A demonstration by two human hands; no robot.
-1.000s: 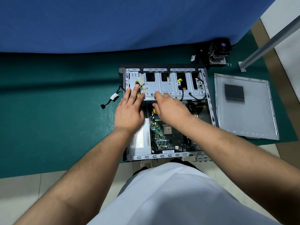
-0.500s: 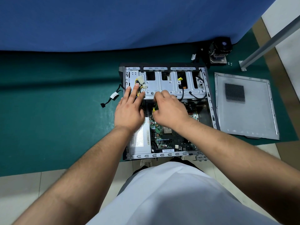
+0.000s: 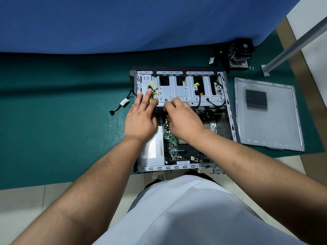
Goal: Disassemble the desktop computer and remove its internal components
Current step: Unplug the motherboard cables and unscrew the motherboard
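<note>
1. The open computer case [image 3: 228, 110] lies on its side on the green counter [image 3: 62, 121], directly under both hands, with its near rail at the counter's front edge.
2. The left hand [image 3: 140, 119] lies flat with straight, spread fingers. Its fingertips touch the near left corner of the drive cage [image 3: 187, 92], beside the yellow-wired connectors [image 3: 153, 89]. It grips nothing.
3. The right hand [image 3: 184, 119] sits just right of the left hand, knuckles up and fingers curled down at the cage's near edge. Its fingertips are hidden beneath the hand, so I cannot tell whether it holds anything. A bit of yellow shows at its left edge.
4. The motherboard [image 3: 178, 147] lies below the right hand and wrist, largely covered by the forearm. Its far part under the cage is in shadow.
5. The power supply [image 3: 153, 151] sits below the left hand, its far end hidden by the palm.
6. Left of the left hand, a loose black cable [image 3: 122, 105] trails on the counter.
7. Well right of the right hand lies the removed side panel [image 3: 276, 131]. Beyond it, a dark cooler [image 3: 239, 55] stands near the blue backdrop [image 3: 123, 23], its details hard to make out.
</note>
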